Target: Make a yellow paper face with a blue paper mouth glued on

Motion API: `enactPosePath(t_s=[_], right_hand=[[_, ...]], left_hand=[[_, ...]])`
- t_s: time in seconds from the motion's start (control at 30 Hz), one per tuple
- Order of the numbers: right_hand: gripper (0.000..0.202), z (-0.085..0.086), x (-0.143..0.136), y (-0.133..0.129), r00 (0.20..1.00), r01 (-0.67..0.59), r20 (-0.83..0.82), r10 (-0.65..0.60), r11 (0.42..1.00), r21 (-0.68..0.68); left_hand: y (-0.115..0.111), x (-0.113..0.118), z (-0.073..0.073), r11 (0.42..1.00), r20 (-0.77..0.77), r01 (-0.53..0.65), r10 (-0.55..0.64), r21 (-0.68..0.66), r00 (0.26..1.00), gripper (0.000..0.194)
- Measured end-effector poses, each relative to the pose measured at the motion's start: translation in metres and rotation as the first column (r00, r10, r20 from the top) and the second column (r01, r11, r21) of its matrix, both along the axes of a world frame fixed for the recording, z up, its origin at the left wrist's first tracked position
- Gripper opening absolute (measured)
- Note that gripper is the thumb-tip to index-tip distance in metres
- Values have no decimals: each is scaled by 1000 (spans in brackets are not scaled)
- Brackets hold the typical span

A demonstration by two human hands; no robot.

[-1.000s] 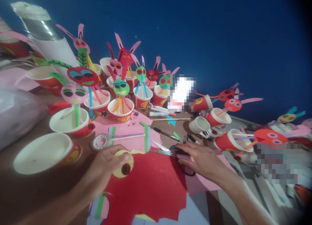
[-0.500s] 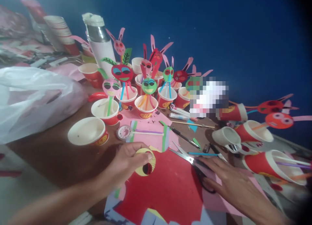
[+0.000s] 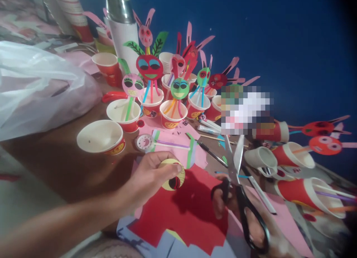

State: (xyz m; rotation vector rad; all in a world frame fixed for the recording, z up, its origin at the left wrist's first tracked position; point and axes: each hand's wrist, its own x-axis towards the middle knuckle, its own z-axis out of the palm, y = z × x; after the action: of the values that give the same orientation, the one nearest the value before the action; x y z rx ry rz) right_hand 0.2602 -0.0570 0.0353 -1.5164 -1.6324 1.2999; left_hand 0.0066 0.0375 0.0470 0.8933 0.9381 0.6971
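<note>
Between the thumb and fingers of my left hand (image 3: 152, 176) is a round yellow paper face (image 3: 170, 168) with dark and red eye shapes. My right hand (image 3: 259, 217) has a pair of scissors (image 3: 236, 180) by its black handles, fingers through the loops. The blades are spread and point up and away from me, apart from the yellow face. Beneath both hands lies a red paper sheet (image 3: 186, 213) with cut edges, on top of grey-blue paper pieces (image 3: 156, 247). Beside the right hand is a pink paper sheet (image 3: 287, 220).
Red paper cups with paper faces on straws, such as a green face (image 3: 179, 88), stand behind my hands. An open cup (image 3: 100, 137) and a white plastic bag (image 3: 41, 90) are at left. A white mug (image 3: 260, 159) and tipped cups (image 3: 295, 191) lie at right. Markers (image 3: 209, 130) lie mid-table.
My right hand has lifted and turned the scissors, so the blades now point upward rather than lying low to the left. The yellow face stays in my left hand. The camera view has shifted.
</note>
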Motion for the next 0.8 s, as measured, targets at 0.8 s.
enactPosePath(t_s=[0.8], right_hand=[[57, 3, -73, 18, 987, -156, -57, 152, 986, -65]], left_hand=[[6, 14, -2, 996, 59, -79, 82, -47, 995, 9]])
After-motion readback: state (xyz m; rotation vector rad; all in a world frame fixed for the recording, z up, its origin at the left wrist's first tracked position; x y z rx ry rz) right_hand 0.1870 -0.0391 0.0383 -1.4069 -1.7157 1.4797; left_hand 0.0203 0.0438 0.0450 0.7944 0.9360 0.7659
